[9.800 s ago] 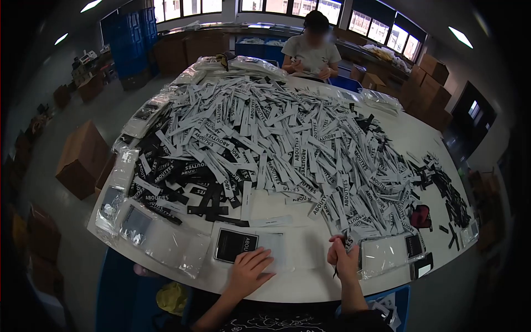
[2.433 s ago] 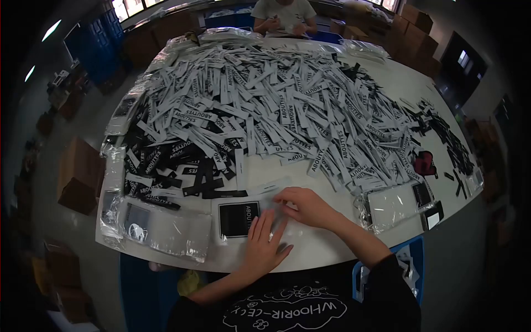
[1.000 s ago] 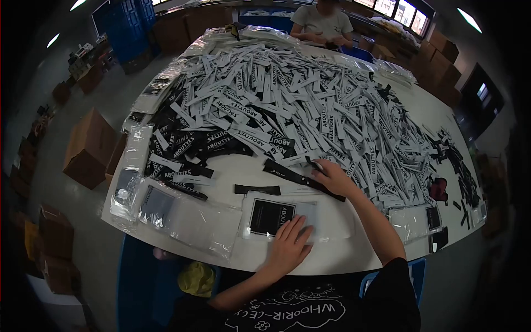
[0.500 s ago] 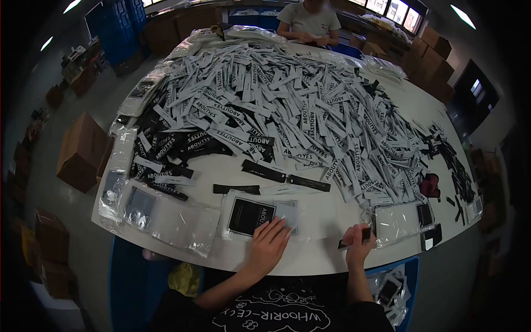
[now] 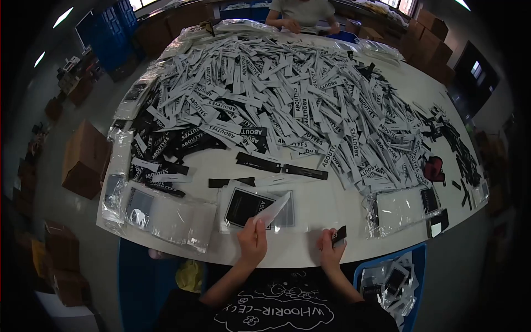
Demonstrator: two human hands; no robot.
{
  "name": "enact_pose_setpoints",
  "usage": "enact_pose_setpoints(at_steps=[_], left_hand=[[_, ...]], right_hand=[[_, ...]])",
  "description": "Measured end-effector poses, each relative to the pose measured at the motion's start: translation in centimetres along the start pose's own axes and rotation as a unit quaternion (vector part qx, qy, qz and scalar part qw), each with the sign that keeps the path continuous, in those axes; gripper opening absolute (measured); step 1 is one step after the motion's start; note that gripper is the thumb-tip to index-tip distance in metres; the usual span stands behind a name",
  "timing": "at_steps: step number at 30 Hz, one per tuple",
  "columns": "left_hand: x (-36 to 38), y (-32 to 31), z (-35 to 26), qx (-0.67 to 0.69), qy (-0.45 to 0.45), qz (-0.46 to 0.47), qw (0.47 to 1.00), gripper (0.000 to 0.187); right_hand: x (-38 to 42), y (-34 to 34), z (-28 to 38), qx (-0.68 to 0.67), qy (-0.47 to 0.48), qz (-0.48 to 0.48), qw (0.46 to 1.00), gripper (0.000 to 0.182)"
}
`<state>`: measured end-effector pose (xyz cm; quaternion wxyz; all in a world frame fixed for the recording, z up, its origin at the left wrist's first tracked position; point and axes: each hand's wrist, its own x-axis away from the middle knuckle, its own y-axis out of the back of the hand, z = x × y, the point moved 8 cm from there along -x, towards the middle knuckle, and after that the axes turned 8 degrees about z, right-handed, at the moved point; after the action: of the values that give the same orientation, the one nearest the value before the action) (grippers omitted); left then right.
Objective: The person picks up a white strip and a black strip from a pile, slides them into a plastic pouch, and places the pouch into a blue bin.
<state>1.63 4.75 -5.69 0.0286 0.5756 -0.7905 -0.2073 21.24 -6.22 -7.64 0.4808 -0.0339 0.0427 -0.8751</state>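
My left hand (image 5: 253,240) pinches the lifted corner of a clear plastic bag (image 5: 278,206) at the table's front edge. Under that corner lies a black printed card (image 5: 241,208) inside clear plastic. My right hand (image 5: 331,248) is closed on a small black piece (image 5: 339,235), to the right of the bag. Black strips (image 5: 305,171) lie just beyond the bag. A large heap of white printed strips (image 5: 298,105) covers the middle of the table, with black strips (image 5: 188,145) at its left side.
Stacks of clear bags lie front left (image 5: 166,216) and front right (image 5: 395,213). A dark red object (image 5: 435,169) sits at the right. Below the table edge is a blue bin (image 5: 421,276) of packed bags. Across the table sits a person (image 5: 303,15).
My left hand has gone from lying spread on the bag to pinching its raised corner. My right hand has moved left with the black piece. The view has shifted slightly.
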Motion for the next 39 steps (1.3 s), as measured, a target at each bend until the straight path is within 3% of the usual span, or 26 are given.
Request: enact_pose_setpoints(at_steps=[3,5,7,9,10,12,14,16,17,21,25,27,31,34,36,39], left_hand=[[0.1,0.8,-0.7,0.066,-0.043,-0.034,0.996,0.015],[0.5,0.7,-6.5,-0.015,-0.206,-0.004,0.978,0.024],[1.6,-1.4,-8.1,-0.059,-0.213,0.099,0.970,0.033],[3.0,-3.5,-8.3,-0.110,-0.235,0.170,0.951,0.039],[3.4,-3.5,-8.1,-0.112,-0.236,0.165,0.951,0.039],[3.2,-3.8,-7.2,-0.063,-0.173,0.211,0.960,0.045],[2.9,-2.8,-7.8,-0.061,-0.172,0.232,0.955,0.047],[3.3,-2.7,-5.1,0.122,0.020,0.272,0.954,0.044],[3.0,-2.3,-5.6,0.102,-0.010,0.251,0.963,0.038],[2.0,-1.1,-4.9,0.119,0.016,0.203,0.972,0.021],[1.6,-0.7,-4.6,0.164,0.054,0.136,0.976,0.016],[1.7,-1.1,-5.6,0.159,0.082,0.166,0.970,0.014],[1.4,-1.6,-4.7,0.166,0.081,0.175,0.967,0.023],[1.2,-1.5,-5.0,0.062,0.046,0.190,0.979,0.024],[1.2,-1.7,-5.9,-0.089,-0.009,0.207,0.974,0.021],[1.4,-2.1,-6.0,-0.119,-0.059,0.173,0.976,0.019]], right_hand=[[0.3,1.1,-1.0,-0.052,-0.008,0.012,0.999,0.025],[0.9,0.8,-0.6,-0.088,-0.039,-0.007,0.995,0.026],[1.4,-0.1,-0.2,-0.123,-0.072,-0.016,0.990,0.027],[0.7,-2.0,1.1,-0.019,-0.062,0.056,0.996,0.029],[-0.1,-2.2,1.3,0.120,-0.053,0.077,0.988,0.029],[-0.9,-2.5,2.2,0.139,-0.078,0.115,0.980,0.025],[-0.7,-3.4,2.7,0.154,-0.108,0.150,0.970,0.023],[0.2,-5.2,3.8,0.154,-0.048,0.237,0.958,0.017],[0.9,-6.1,3.4,0.138,-0.040,0.281,0.949,0.021],[0.8,-7.3,3.1,0.165,-0.012,0.282,0.945,0.020],[0.2,-7.3,3.6,0.025,0.016,0.260,0.965,0.032],[0.2,-7.5,6.0,0.190,0.166,0.226,0.941,0.046],[0.6,-7.9,7.1,0.204,0.147,0.278,0.927,0.050],[1.0,-8.4,6.9,0.212,0.157,0.314,0.912,0.052],[1.2,-8.5,5.9,0.292,0.154,0.287,0.899,0.053],[1.1,-8.4,6.5,0.332,0.172,0.258,0.891,0.051]])
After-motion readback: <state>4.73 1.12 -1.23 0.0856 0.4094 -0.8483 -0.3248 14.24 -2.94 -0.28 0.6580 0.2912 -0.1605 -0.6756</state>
